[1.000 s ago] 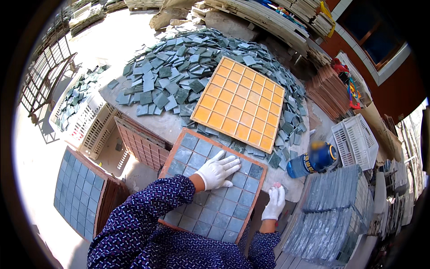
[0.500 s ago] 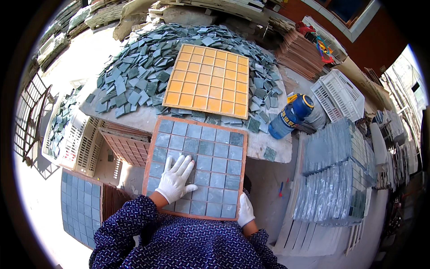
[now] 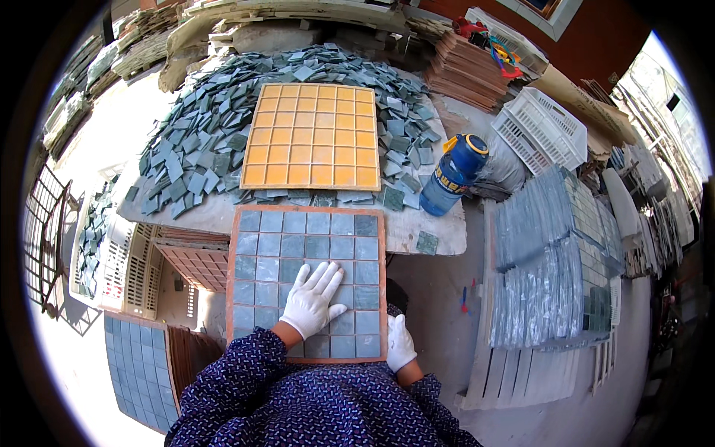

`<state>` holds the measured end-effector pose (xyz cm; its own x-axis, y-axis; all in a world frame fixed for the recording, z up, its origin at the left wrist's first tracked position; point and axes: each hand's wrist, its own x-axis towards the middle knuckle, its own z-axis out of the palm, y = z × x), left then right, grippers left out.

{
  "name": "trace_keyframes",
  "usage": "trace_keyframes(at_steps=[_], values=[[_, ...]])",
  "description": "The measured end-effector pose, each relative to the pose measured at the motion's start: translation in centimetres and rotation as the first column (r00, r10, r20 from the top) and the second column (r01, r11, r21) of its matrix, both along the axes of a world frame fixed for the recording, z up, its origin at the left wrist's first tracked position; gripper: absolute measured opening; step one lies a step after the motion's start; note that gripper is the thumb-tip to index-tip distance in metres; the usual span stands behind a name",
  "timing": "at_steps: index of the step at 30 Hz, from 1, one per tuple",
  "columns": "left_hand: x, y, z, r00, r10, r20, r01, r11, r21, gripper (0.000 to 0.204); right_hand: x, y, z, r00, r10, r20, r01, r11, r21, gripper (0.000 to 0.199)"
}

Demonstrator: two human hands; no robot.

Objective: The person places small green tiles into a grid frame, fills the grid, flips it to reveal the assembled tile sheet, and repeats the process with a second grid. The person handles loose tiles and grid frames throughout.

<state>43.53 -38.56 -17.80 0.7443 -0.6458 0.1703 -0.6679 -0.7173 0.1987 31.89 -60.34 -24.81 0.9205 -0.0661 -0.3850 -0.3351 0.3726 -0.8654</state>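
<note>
Close to my body is a reddish-brown grid tray [image 3: 382, 298] filled with rows of square grey-green stone tiles [image 3: 293, 246]. My left hand [image 3: 310, 304], in a white glove, lies on the tiles with its fingers spread. At the tray's right edge, near its lower corner, my gloved right hand [image 3: 401, 344] grips the frame; part of its fingers is hidden. Just beyond, a yellow grid tray [image 3: 313, 141] with bare compartments rests on the table, in front of a large heap of loose tiles [image 3: 194, 149].
A blue bottle [image 3: 453, 175] stands on the table's right side. Wrapped tile stacks [image 3: 540, 261] sit on a pallet at right, near white crates [image 3: 542, 130]. At left are a crate of tiles [image 3: 134, 268], brown trays [image 3: 195, 261] and a tile-filled tray stack [image 3: 141, 365].
My left hand has slid rightward across the tiles, still flat. The filled tray now sits straighter to me, and the view has shifted so the table appears further left.
</note>
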Motion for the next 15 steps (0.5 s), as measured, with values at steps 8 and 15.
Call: trace_keyframes(at_steps=[8, 15], values=[[-0.4, -7.3, 1.2, 0.979, -0.201, -0.018, 0.198, 0.974, -0.105, 0.074, 0.5, -0.6, -0.5, 0.994, 0.105, 0.011, -0.1, 0.967, -0.233, 0.069], [0.9, -10.1, 0.4, 0.984, -0.179, 0.004, 0.178, 0.974, -0.139, 0.068, 0.1, -0.2, -0.1, 1.0, 0.011, -0.025, -0.017, 0.974, -0.227, 0.069]])
